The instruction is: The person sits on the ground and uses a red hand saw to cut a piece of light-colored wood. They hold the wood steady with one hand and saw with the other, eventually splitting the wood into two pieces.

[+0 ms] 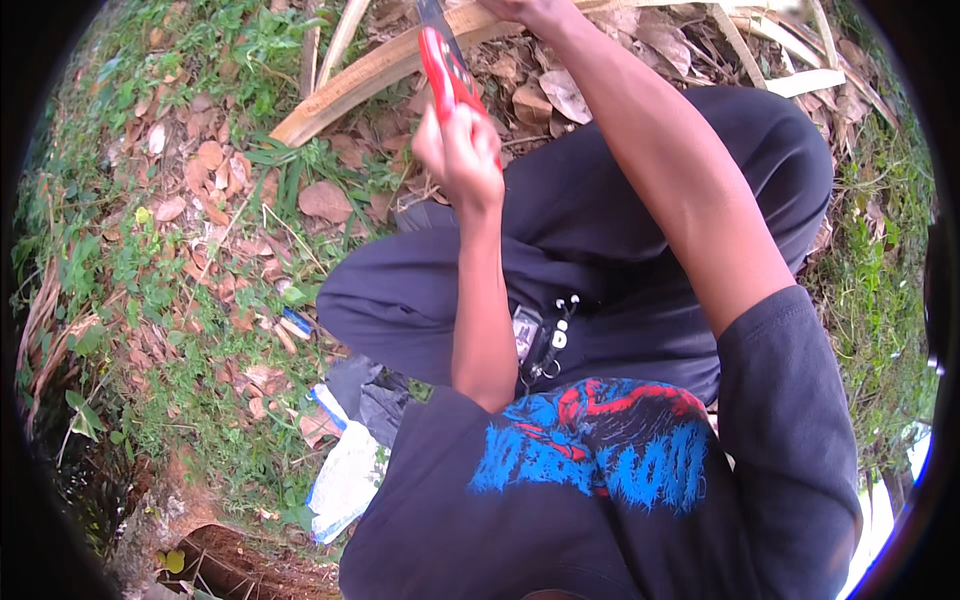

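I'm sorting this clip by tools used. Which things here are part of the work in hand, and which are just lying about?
In use:
left hand gripping red-handled knife
right hand on pale wood strip

Lying about:
dry leaves
white bag
loose wood strips

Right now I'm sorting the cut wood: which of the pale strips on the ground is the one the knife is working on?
The long curved strip under the red-handled knife. The left hand grips the knife; the right hand is at that strip. The other strips lie apart, upper right.

knife handle (447, 68): glossy red plastic | strip (370, 78): pale wood | trousers (590, 220): matt cloth
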{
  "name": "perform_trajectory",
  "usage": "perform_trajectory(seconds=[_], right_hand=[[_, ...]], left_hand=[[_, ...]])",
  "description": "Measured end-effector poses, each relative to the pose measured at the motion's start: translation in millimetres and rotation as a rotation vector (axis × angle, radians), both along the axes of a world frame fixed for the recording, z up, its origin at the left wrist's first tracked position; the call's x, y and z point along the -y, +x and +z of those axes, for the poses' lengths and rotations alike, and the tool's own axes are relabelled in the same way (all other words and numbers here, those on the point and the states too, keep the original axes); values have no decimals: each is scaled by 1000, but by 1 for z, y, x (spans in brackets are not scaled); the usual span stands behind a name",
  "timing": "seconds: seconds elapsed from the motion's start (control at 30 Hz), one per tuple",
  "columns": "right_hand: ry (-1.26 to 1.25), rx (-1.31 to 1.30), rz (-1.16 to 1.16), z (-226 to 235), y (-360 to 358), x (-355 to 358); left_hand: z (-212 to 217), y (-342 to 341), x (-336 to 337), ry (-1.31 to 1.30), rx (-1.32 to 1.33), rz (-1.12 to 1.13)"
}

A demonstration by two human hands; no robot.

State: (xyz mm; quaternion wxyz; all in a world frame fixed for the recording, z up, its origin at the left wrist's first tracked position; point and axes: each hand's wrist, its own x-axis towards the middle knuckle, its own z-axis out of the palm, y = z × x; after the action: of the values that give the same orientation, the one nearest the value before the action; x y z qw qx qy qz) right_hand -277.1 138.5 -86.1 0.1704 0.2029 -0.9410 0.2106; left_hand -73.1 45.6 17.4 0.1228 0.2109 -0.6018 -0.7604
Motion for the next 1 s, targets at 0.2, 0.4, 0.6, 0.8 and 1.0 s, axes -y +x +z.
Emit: perform_trajectory(seconds=[0.2, 0.4, 0.6, 0.8, 1.0], right_hand=[[-4, 112, -35, 1, -4, 1], [-4, 64, -89, -9, 2, 15], [-29, -144, -74, -10, -8, -5], [15, -397, 57, -13, -3, 4], [91, -580, -28, -19, -1, 0]], left_hand=[[-1, 21, 18, 178, -135, -130], [41, 99, -13, 19, 21, -69], [31, 69, 5, -16, 55, -75], [56, 115, 22, 98, 69, -89], [91, 122, 17, 136, 153, -66]])
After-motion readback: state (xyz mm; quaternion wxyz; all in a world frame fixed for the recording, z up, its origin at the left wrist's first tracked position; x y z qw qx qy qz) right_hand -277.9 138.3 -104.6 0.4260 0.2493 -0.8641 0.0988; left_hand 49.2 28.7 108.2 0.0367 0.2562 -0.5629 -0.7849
